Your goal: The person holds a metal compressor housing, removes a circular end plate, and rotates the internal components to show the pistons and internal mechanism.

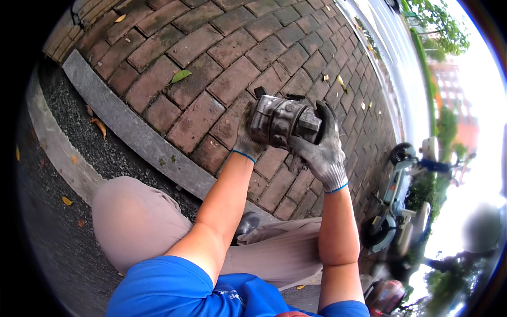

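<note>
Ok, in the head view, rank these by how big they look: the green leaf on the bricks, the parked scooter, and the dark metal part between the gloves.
1. Parked scooter, largest even though it stands farther off
2. Dark metal part
3. Green leaf, clearly smallest

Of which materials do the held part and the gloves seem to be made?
Held part: probably cast metal, dull and grimy; greyish glints show on raised edges.
Gloves: likely matte knitted fabric, ribbed at the cuffs; dark soiling or coating, unclear which.
</note>
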{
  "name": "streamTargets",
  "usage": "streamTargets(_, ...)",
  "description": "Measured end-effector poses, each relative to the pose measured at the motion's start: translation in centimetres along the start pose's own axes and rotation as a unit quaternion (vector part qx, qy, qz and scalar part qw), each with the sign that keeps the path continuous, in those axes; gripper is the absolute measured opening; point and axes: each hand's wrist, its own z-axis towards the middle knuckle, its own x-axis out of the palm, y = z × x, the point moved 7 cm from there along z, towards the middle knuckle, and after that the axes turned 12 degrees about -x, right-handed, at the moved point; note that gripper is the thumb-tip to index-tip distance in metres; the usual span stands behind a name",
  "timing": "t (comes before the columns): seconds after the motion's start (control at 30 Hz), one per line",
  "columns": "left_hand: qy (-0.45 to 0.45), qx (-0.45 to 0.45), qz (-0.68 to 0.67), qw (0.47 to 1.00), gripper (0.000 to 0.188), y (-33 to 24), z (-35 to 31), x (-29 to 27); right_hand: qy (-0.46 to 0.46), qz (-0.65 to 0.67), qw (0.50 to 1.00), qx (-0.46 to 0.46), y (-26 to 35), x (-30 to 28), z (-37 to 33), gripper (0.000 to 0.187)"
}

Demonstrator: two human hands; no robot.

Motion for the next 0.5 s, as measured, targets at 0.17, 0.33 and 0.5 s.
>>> streamTargets(0.17,-0.157,0.151,0.507,0.834,0.048,-2.1,-0.1,-0.1,-0.039,0.02,0.999,0.004,0.8,-0.9,-0.1,0.095)
streamTargets(0.33,-0.226,0.252,0.835,0.434,0.034,-2.8,-0.8,4.6,-0.097,0.527,0.843,0.047,-4.8,-3.7,-1.1,0.06)
streamTargets(0.5,-0.282,0.299,0.625,0.664,0.033,-5.7,-1.7,3.6,-0.088,0.798,0.586,0.115,-14.6,0.5,0.1,0.069)
